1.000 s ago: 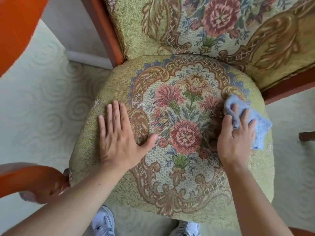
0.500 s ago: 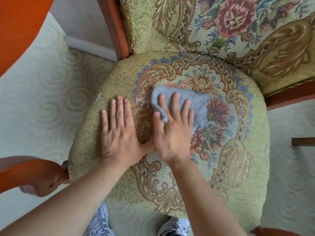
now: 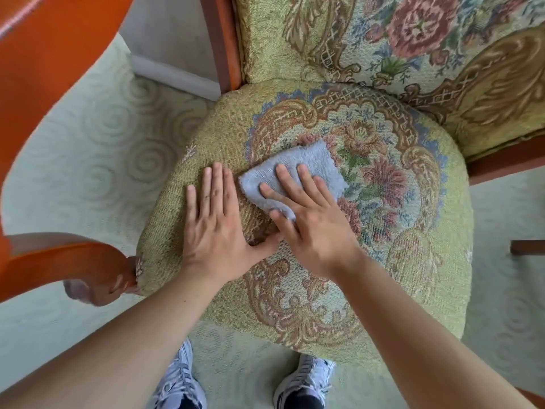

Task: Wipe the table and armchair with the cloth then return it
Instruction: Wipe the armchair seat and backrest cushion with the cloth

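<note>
The blue cloth (image 3: 295, 175) has swept from the seat's right edge to the middle-left of the armchair seat (image 3: 413, 231), pressed flat beneath the right hand (image 3: 309, 222), fingers spread. The left hand (image 3: 218, 228) rests flat and spread beside it, thumb touching. Seat wiping looks well underway.

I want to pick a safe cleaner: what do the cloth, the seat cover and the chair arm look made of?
Cloth: soft blue-grey terry or microfibre, judging by its fuzzy nap. Seat cover: woven tapestry-like fabric, with visible weave and floral pattern. Chair arm: probably varnished wood, orange-brown with a glossy sheen.
</note>
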`<action>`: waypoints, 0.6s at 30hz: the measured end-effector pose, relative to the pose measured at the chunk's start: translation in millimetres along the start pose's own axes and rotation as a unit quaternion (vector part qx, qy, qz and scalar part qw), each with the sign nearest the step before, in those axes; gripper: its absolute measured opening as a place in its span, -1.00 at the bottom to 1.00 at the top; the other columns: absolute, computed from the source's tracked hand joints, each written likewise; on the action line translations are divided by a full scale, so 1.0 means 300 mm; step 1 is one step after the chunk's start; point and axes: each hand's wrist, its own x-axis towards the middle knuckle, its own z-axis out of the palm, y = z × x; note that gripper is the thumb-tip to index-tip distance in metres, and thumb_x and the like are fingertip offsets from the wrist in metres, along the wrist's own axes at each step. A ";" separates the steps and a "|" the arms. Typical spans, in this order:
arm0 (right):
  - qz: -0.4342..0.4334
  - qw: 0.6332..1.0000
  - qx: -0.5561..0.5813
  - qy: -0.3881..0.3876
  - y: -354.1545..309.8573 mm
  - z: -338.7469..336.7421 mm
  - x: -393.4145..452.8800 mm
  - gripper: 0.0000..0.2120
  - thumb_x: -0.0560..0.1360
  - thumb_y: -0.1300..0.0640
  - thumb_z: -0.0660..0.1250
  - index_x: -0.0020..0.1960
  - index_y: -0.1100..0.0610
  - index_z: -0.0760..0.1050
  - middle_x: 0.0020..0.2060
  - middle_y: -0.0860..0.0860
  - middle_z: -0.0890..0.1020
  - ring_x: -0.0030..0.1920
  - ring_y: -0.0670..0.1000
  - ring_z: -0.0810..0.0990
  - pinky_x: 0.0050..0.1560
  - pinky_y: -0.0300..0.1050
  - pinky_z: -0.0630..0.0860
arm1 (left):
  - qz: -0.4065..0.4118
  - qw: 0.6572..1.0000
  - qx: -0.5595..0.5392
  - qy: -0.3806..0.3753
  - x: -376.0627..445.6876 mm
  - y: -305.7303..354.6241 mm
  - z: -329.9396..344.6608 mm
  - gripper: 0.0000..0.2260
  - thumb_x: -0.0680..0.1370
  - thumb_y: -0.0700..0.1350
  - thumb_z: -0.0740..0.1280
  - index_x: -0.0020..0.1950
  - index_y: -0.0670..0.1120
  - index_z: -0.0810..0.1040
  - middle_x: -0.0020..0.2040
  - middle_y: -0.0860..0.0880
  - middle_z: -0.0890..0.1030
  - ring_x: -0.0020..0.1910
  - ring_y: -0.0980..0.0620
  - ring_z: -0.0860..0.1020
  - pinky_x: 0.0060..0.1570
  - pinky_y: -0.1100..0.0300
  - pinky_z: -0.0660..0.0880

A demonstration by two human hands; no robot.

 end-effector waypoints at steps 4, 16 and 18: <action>-0.001 1.000 -0.007 0.006 0.053 0.002 -0.123 -0.50 0.68 -0.20 -0.18 0.58 -0.13 0.11 0.61 -0.12 -0.06 0.60 -0.02 -0.24 0.59 0.08 -0.17 | 0.006 1.000 0.010 -0.006 -0.007 -0.011 -0.003 0.14 0.39 0.60 -0.09 0.62 -0.30 -0.10 0.64 -0.26 -0.09 0.64 -0.14 -0.09 0.56 -0.22 0.00; 0.243 0.962 0.045 0.118 0.143 0.022 -0.386 -0.50 0.66 -0.15 -0.14 0.58 -0.15 0.06 0.60 -0.12 -0.08 0.59 -0.04 -0.26 0.58 -0.03 -0.23 | 0.017 0.999 0.029 -0.011 -0.005 -0.020 0.016 0.12 0.43 0.59 -0.08 0.61 -0.30 -0.18 0.64 -0.25 -0.16 0.63 -0.15 -0.13 0.56 -0.23 0.00; 0.280 0.950 0.046 0.131 0.141 0.018 -0.324 -0.50 0.66 -0.17 -0.17 0.59 -0.17 -0.02 0.60 -0.11 -0.14 0.58 -0.03 -0.31 0.56 -0.03 -0.29 | 0.019 0.999 0.028 -0.010 -0.004 -0.019 0.017 0.12 0.43 0.59 -0.09 0.61 -0.29 -0.18 0.64 -0.25 -0.16 0.63 -0.15 -0.13 0.56 -0.23 -0.01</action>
